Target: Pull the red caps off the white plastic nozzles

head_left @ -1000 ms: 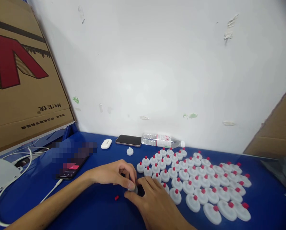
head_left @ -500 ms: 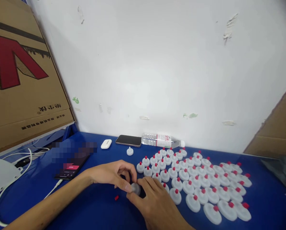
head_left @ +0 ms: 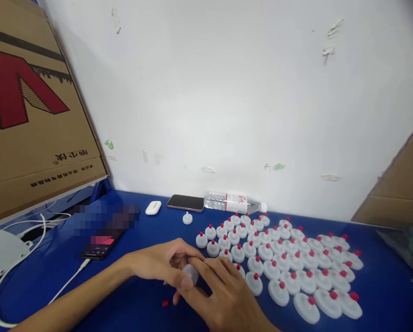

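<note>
One pale plastic piece (head_left: pixel 191 275), front-centre over the blue surface (head_left: pixel 133 304), is pinched in the joint grip of left hand (head_left: pixel 168 265) and right hand (head_left: pixel 223 290), presumably for steadiness; one loose red cap (head_left: pixel 165 303) lies near; red-capped white discs (head_left: pixel 253 285) sit rightward, caps up, likely for stability.

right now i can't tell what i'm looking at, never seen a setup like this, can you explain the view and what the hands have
There's no machine: these are a person's bare hands, seen from a camera worn on the head, looking forward and down. The left hand and right hand meet, fingers around a pale disc, partly hidden. On the blue table, to the right, stand many white discs, topped with red caps. A loose red cap lies near the hands. Farther back are an uncapped disc, a phone and a bottle on its side.
</note>
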A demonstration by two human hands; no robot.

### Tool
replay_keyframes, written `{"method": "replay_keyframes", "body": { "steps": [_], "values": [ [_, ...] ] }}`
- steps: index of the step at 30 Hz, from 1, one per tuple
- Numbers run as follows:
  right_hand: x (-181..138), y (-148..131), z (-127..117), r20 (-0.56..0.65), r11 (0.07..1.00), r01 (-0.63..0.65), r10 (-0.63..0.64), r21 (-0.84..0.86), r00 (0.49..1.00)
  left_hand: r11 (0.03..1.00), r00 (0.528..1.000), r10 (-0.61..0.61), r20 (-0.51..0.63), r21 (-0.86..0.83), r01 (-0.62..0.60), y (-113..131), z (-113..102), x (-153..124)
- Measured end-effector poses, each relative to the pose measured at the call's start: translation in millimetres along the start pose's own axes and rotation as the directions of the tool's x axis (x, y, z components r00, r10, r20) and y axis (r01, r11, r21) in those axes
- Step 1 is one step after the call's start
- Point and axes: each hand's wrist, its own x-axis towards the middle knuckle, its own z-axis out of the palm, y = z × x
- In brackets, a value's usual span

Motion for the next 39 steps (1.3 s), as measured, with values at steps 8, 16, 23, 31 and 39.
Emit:
{"method": "replay_keyframes", "body": {
  "steps": [8, 16, 23, 31, 39],
  "values": [
    [-1, 2, 4, -0.004, 1.000, 0.013, -0.013, 0.009, 1.000, 0.994, 0.999, 0.052, 0.006, 0.091, -0.052, -8, -4, 2],
    [-4, 4, 7, -0.005, 0.999, 0.036, -0.036, 0.011, 0.999, 0.993, 0.993, 0.107, -0.051, 0.055, -0.104, -8, 1, 4],
    [-4, 5, 9, -0.008, 0.999, 0.031, -0.031, 0.042, 0.999, 0.993, 0.990, 0.114, -0.084, 0.001, -0.115, -6, 6, 5],
    [-2, 4, 8, -0.008, 0.998, 0.031, -0.031, 0.054, 0.999, 0.992, 0.988, 0.115, -0.102, 0.065, -0.109, -11, 2, 4],
    [-2, 3, 9, -0.045, 0.998, 0.040, -0.037, 0.048, 0.998, 0.983, 0.985, 0.109, -0.135, 0.165, -0.087, -13, 0, 5]
  ]
}}
